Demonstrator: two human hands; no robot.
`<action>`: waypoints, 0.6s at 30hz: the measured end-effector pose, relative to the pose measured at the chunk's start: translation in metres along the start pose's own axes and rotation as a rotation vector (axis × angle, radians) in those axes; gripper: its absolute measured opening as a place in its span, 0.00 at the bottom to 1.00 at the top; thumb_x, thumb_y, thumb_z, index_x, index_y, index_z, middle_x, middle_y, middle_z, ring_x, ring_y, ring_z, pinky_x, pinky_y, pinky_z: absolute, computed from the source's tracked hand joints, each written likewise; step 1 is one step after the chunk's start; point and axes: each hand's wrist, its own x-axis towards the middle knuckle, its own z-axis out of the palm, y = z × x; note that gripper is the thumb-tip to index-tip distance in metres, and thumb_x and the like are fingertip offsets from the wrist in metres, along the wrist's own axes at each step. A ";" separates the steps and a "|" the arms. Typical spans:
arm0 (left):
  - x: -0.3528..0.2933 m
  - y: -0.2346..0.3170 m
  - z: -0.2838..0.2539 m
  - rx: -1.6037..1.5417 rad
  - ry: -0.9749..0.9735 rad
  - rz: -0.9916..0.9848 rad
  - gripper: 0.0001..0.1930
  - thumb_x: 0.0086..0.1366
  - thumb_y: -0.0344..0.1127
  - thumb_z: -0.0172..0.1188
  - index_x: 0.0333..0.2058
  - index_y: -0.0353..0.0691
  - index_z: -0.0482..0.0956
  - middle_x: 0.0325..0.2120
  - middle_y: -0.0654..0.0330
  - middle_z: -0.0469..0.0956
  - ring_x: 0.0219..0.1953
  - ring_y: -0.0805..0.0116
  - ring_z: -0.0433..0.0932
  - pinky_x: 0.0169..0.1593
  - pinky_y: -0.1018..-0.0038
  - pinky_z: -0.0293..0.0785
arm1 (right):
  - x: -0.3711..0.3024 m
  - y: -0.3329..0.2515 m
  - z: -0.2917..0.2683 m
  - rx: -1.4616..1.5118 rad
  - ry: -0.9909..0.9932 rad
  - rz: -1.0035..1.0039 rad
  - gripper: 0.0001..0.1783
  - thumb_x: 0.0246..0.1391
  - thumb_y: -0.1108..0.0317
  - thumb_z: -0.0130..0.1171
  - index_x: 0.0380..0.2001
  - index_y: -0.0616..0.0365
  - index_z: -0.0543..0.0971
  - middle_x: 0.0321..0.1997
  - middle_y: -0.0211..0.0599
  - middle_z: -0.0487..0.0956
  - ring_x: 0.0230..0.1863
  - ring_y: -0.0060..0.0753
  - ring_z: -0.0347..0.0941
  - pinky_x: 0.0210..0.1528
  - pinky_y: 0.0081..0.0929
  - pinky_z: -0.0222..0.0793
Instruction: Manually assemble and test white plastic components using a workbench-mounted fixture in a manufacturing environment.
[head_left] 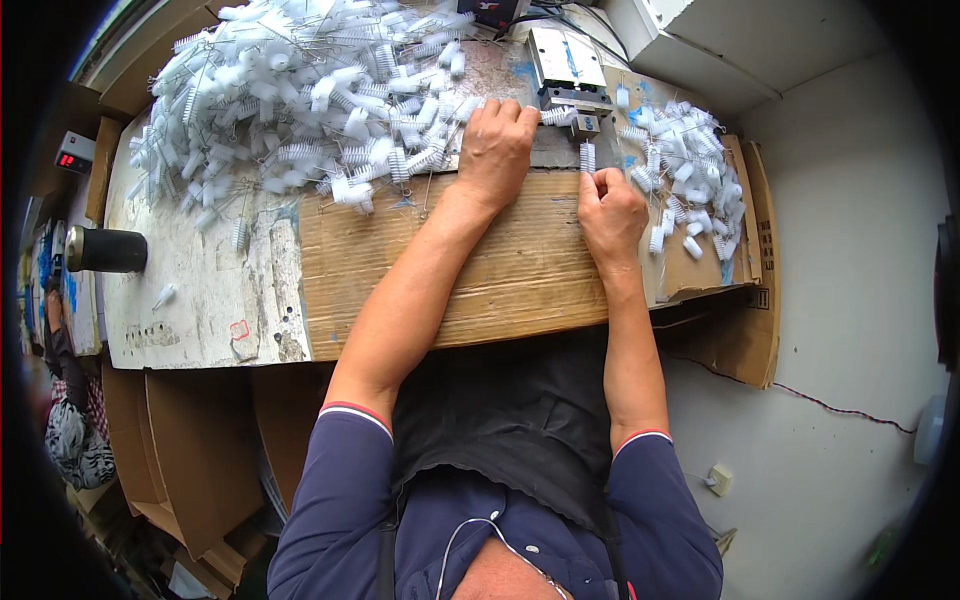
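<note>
My right hand (pixel 613 213) pinches the lower end of a small white coil-bristled brush (pixel 588 157), which stands upright just under the metal block (pixel 586 125) of a small machine (pixel 567 65). My left hand (pixel 497 150) is closed, its knuckles up, left of that block. Another white brush (pixel 556 116) stretches sideways from its fingertips to the block; the grip itself is hidden under the fingers. Left of my left hand spreads a large pile of white brushes (pixel 290 90) with thin wire stems. A smaller pile (pixel 690 175) lies to the right of my right hand.
Cardboard (pixel 450 265) covers the middle of the worn table (pixel 205 290). A dark cylinder (pixel 107 250) lies at the left, near a box with a red display (pixel 75 152). Cardboard boxes (pixel 200 440) stand below. A white wall (pixel 840 250) bounds the right. Another person's arm (pixel 60 340) shows far left.
</note>
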 end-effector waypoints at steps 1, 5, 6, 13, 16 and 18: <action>0.000 0.002 -0.002 0.009 0.001 0.024 0.09 0.56 0.24 0.59 0.36 0.40 0.80 0.32 0.55 0.78 0.38 0.56 0.78 0.44 0.63 0.74 | 0.003 -0.002 0.000 0.043 -0.025 0.019 0.10 0.57 0.64 0.66 0.26 0.57 0.81 0.27 0.46 0.83 0.30 0.53 0.81 0.36 0.46 0.75; -0.001 0.001 -0.010 0.034 -0.030 -0.043 0.05 0.63 0.27 0.63 0.37 0.40 0.80 0.33 0.56 0.80 0.38 0.54 0.79 0.43 0.61 0.75 | 0.016 -0.014 0.004 0.064 -0.076 0.033 0.10 0.58 0.64 0.63 0.26 0.58 0.81 0.26 0.49 0.84 0.29 0.54 0.82 0.36 0.46 0.76; -0.001 -0.001 -0.011 -0.013 0.044 -0.106 0.04 0.63 0.27 0.63 0.37 0.40 0.80 0.32 0.56 0.80 0.37 0.54 0.79 0.42 0.60 0.75 | 0.018 -0.016 0.006 0.064 -0.107 0.027 0.10 0.58 0.64 0.63 0.26 0.58 0.82 0.26 0.49 0.84 0.29 0.54 0.83 0.36 0.46 0.77; -0.002 -0.003 -0.013 -0.133 0.164 -0.191 0.04 0.64 0.29 0.64 0.37 0.40 0.78 0.31 0.55 0.78 0.35 0.54 0.79 0.41 0.61 0.74 | 0.013 -0.023 0.011 0.064 -0.122 0.070 0.12 0.59 0.62 0.63 0.28 0.60 0.83 0.26 0.51 0.84 0.31 0.54 0.84 0.38 0.46 0.78; -0.002 -0.004 -0.015 -0.130 0.142 -0.203 0.05 0.65 0.29 0.65 0.38 0.39 0.80 0.31 0.54 0.81 0.35 0.51 0.81 0.41 0.60 0.76 | 0.018 -0.026 0.010 0.050 -0.176 0.130 0.13 0.60 0.61 0.63 0.29 0.59 0.83 0.28 0.51 0.85 0.32 0.55 0.84 0.39 0.46 0.78; -0.002 -0.003 -0.015 -0.141 0.153 -0.213 0.05 0.65 0.29 0.65 0.38 0.39 0.80 0.31 0.54 0.81 0.35 0.51 0.81 0.41 0.60 0.76 | 0.027 -0.023 0.014 0.051 -0.151 0.113 0.13 0.60 0.60 0.63 0.29 0.59 0.84 0.28 0.51 0.85 0.32 0.54 0.84 0.39 0.47 0.78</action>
